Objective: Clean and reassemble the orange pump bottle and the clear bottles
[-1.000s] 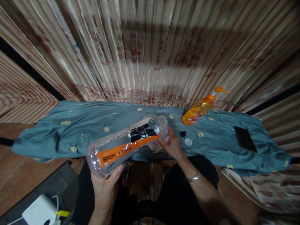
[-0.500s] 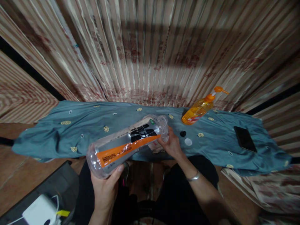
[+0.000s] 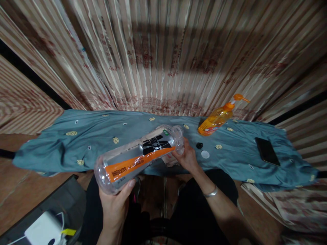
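Far left, low: grey bin, white device in it with a white cable, yellow tag beside it. Bench runs left to right, draped in teal cloth with yellow pineapple prints. Striped curtain hangs behind its full length.

Left hand: fingers wrapped on the base end of the clear bottle, thumb along the near side, other fingers mostly hidden underneath. Bottle is held tilted over the front half of the bench, base at lower left, neck at upper right, orange/silver/black label facing the camera.

Crumpled cloth shows below the neck end, just beside the right hand. Can't tell if it's gripped or just lying there. Right fingers are closed on the bottle at the neck, thumb near, the rest partly hidden. Silver bracelet on that wrist.

Right of that hand: small black cap, white disc just beside it. Behind them, orange pump bottle, upright, part full. Far right: dark phone lying flat.
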Tool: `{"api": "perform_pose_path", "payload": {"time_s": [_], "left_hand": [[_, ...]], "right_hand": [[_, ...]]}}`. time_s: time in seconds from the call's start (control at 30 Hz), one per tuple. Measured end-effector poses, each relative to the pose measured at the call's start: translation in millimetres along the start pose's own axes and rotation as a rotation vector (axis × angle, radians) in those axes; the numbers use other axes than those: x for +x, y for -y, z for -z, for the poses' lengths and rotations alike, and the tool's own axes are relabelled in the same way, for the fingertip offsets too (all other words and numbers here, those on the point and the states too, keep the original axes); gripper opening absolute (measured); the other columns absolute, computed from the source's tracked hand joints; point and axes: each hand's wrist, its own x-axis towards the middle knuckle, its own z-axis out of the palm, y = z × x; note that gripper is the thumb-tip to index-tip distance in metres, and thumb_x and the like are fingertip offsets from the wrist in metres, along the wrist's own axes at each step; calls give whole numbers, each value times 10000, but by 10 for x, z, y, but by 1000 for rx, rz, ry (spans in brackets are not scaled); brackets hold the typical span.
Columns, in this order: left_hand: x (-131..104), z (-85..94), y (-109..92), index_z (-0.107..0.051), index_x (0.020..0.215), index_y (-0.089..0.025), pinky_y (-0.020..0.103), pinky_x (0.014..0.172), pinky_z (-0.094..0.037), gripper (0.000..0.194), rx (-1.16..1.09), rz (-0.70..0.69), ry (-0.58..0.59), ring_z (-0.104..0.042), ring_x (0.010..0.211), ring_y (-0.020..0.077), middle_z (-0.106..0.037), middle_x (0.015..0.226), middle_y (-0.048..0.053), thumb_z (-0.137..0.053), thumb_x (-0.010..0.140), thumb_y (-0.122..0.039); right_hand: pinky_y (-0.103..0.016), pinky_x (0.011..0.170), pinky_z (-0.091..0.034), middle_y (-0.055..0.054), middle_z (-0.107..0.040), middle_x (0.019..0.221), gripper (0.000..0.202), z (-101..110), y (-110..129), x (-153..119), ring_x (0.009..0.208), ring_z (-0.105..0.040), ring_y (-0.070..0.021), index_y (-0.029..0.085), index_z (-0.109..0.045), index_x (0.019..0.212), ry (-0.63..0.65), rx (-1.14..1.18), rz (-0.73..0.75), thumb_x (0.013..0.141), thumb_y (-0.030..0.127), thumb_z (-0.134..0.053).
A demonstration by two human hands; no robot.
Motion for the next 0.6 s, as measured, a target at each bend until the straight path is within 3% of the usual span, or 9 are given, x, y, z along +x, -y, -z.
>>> {"api": "perform_pose_path", "payload": {"time_s": [0.6], "left_hand": [[-21,-18,-79,-723,1583,-216,629,1367,-519,1057,9,28,17,-835,1286,373,-857,1319,108,-1155,643,-431]], "right_hand": [[-554,900,-750,-120,-911,1161,673,1,-20,0,994,-904,-405,242,-686,1476,1,1,-6,870,470,-871]]}}
